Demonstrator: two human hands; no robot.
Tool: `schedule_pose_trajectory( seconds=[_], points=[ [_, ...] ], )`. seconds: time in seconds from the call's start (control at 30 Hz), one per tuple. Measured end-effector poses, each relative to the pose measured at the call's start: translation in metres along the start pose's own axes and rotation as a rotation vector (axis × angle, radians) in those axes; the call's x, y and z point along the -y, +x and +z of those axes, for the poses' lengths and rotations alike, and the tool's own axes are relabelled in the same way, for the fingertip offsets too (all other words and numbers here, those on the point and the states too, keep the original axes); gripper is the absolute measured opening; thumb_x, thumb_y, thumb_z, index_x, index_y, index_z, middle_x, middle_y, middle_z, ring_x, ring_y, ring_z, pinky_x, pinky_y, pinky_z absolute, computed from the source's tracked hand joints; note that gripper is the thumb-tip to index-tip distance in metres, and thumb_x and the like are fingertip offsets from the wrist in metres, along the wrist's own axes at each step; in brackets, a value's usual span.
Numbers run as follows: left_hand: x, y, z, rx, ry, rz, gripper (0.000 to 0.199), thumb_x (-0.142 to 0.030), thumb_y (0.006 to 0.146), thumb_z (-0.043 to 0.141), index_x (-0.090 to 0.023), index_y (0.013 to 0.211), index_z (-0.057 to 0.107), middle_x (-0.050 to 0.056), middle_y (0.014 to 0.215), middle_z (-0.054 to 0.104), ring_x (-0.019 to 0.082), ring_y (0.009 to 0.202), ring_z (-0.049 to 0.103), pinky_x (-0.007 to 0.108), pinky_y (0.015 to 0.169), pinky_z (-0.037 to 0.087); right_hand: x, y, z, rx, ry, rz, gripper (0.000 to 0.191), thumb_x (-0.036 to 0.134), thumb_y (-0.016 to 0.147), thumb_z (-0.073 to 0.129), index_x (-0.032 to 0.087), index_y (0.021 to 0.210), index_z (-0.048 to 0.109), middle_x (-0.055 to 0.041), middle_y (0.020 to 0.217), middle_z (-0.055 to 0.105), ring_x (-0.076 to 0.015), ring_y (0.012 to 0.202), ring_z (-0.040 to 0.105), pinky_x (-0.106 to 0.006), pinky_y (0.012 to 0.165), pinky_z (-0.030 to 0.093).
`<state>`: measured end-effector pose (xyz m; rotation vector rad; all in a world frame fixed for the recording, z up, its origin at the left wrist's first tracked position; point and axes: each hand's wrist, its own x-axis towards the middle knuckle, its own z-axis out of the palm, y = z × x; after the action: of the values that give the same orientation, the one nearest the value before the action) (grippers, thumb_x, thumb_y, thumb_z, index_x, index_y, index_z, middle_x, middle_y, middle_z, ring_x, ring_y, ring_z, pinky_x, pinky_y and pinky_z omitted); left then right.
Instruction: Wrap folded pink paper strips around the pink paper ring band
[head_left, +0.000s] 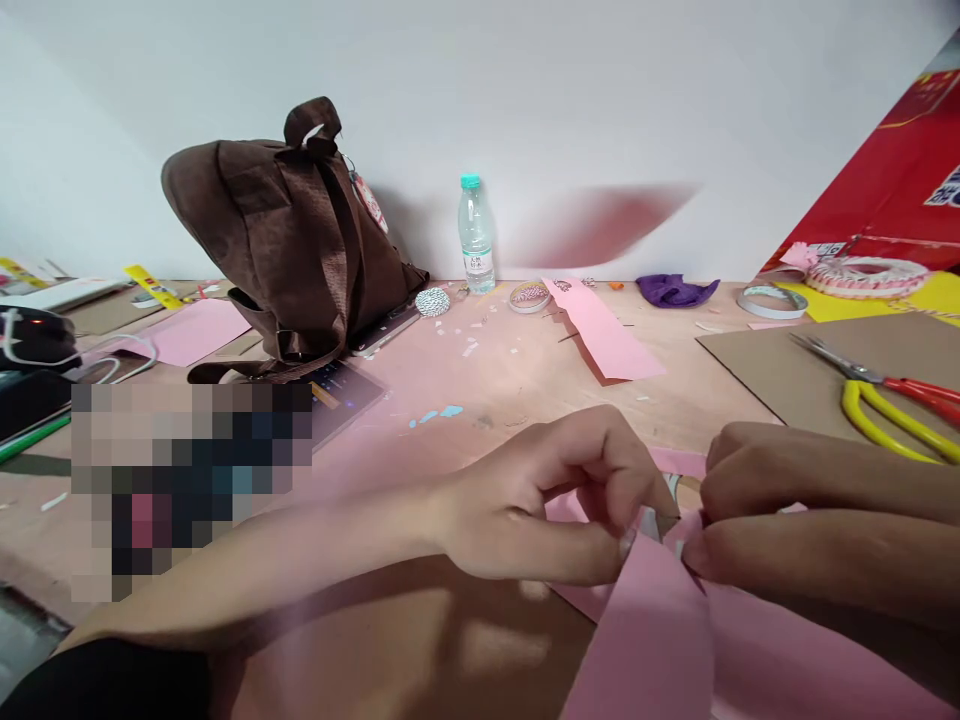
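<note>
Pink paper (pixel 649 635) in folded strips lies at the lower right, its top edges between my two hands. My left hand (pixel 562 500) is closed, thumb and fingertips pinching the paper's upper corner, where a small whitish piece shows. Close beside it on the right, my right hand (pixel 765 500) is closed with its fingertips on the neighbouring edge of the same pink paper. Part of a white ring shows behind the fingertips, mostly hidden. More pink paper spreads beneath both hands.
A brown backpack (pixel 277 240) and a water bottle (pixel 476 235) stand by the wall. Farther back lie a pink strip (pixel 604 335), tape rolls (pixel 772 301) and purple crepe paper (pixel 677 290). Yellow-handled scissors (pixel 892 425) and red-handled pliers (pixel 926 395) rest on brown cardboard (pixel 757 365) at right.
</note>
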<state>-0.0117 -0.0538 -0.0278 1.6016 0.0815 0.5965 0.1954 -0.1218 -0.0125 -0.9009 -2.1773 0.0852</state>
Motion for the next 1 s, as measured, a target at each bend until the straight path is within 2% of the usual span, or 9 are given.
schedule_pose_trajectory(
  seconds=[0.13, 0.27, 0.4, 0.5, 0.57, 0.7, 0.77, 0.87, 1.0],
  points=[
    [0.006, -0.001, -0.001, 0.024, -0.002, 0.029, 0.018, -0.021, 0.085, 0.057, -0.022, 0.078, 0.040, 0.004, 0.080, 0.056, 0.013, 0.072, 0.054, 0.026, 0.066, 0.047, 0.001, 0.004, -0.004, 0.172, 0.034, -0.084, 0.027, 0.028, 0.101, 0.042, 0.025, 0.088, 0.066, 0.0007, 0.079, 0.060, -0.0091, 0.062, 0.055, -0.015, 0.050, 0.046],
    [0.009, -0.002, -0.001, 0.058, 0.012, 0.046, 0.015, -0.016, 0.086, 0.052, -0.022, 0.081, 0.039, 0.004, 0.083, 0.055, 0.013, 0.073, 0.053, 0.026, 0.066, 0.044, -0.005, -0.001, 0.003, 0.160, 0.132, -0.087, 0.023, 0.025, 0.100, 0.045, 0.024, 0.089, 0.065, 0.0003, 0.077, 0.059, -0.0107, 0.065, 0.058, -0.017, 0.053, 0.049],
    [0.009, -0.002, -0.001, 0.057, 0.028, 0.073, 0.016, -0.012, 0.084, 0.050, -0.023, 0.080, 0.039, 0.004, 0.082, 0.055, 0.013, 0.072, 0.053, 0.026, 0.065, 0.044, -0.007, -0.005, 0.008, 0.111, 0.285, -0.033, 0.020, 0.023, 0.097, 0.050, 0.024, 0.086, 0.066, 0.0017, 0.068, 0.056, -0.0084, 0.057, 0.056, -0.013, 0.047, 0.047],
    [0.009, -0.002, -0.002, 0.078, 0.084, 0.100, 0.019, -0.007, 0.081, 0.050, -0.023, 0.079, 0.040, 0.002, 0.076, 0.053, 0.014, 0.071, 0.053, 0.027, 0.066, 0.045, -0.004, -0.002, 0.004, 0.211, 0.349, -0.008, 0.016, 0.022, 0.096, 0.052, 0.026, 0.095, 0.067, 0.0018, 0.072, 0.058, -0.0085, 0.061, 0.058, -0.013, 0.050, 0.048],
    [0.009, -0.002, -0.003, 0.105, 0.116, 0.111, 0.022, -0.004, 0.078, 0.051, -0.023, 0.079, 0.040, 0.001, 0.071, 0.051, 0.014, 0.072, 0.055, 0.028, 0.067, 0.046, -0.001, 0.002, 0.002, 0.224, 0.370, 0.002, 0.015, 0.022, 0.097, 0.053, 0.026, 0.097, 0.067, 0.0020, 0.074, 0.059, -0.0084, 0.063, 0.059, -0.013, 0.053, 0.050],
    [0.008, -0.002, -0.003, 0.133, 0.145, 0.129, 0.025, -0.001, 0.074, 0.051, -0.023, 0.078, 0.039, 0.000, 0.072, 0.050, 0.016, 0.080, 0.059, 0.028, 0.070, 0.048, 0.005, 0.007, 0.006, 0.168, 0.468, 0.100, 0.028, 0.030, 0.100, 0.048, 0.023, 0.077, 0.063, 0.0027, 0.067, 0.059, -0.0072, 0.058, 0.059, -0.009, 0.050, 0.049],
    [0.008, -0.002, -0.002, 0.138, 0.149, 0.159, 0.026, 0.001, 0.074, 0.051, -0.023, 0.077, 0.038, 0.001, 0.073, 0.051, 0.015, 0.081, 0.059, 0.027, 0.071, 0.048, 0.006, 0.006, 0.010, 0.143, 0.445, 0.110, 0.033, 0.033, 0.101, 0.046, 0.022, 0.074, 0.062, 0.0030, 0.063, 0.058, -0.0071, 0.057, 0.058, -0.009, 0.050, 0.049],
    [0.009, -0.001, -0.001, 0.148, 0.165, 0.189, 0.027, 0.002, 0.074, 0.050, -0.022, 0.076, 0.037, 0.000, 0.072, 0.050, 0.014, 0.079, 0.059, 0.027, 0.073, 0.048, 0.003, 0.001, 0.011, 0.075, 0.365, 0.051, 0.033, 0.031, 0.102, 0.044, 0.023, 0.077, 0.063, 0.0033, 0.064, 0.057, -0.0061, 0.055, 0.056, -0.011, 0.052, 0.048],
    [0.011, 0.001, -0.001, 0.146, 0.197, 0.251, 0.027, 0.002, 0.073, 0.051, -0.022, 0.076, 0.038, 0.000, 0.074, 0.053, 0.012, 0.073, 0.058, 0.026, 0.070, 0.047, -0.008, -0.008, 0.001, 0.214, 0.324, -0.099, 0.020, 0.021, 0.100, 0.047, 0.023, 0.092, 0.065, 0.0012, 0.076, 0.059, -0.0074, 0.070, 0.059, -0.012, 0.064, 0.051]
  ],
)
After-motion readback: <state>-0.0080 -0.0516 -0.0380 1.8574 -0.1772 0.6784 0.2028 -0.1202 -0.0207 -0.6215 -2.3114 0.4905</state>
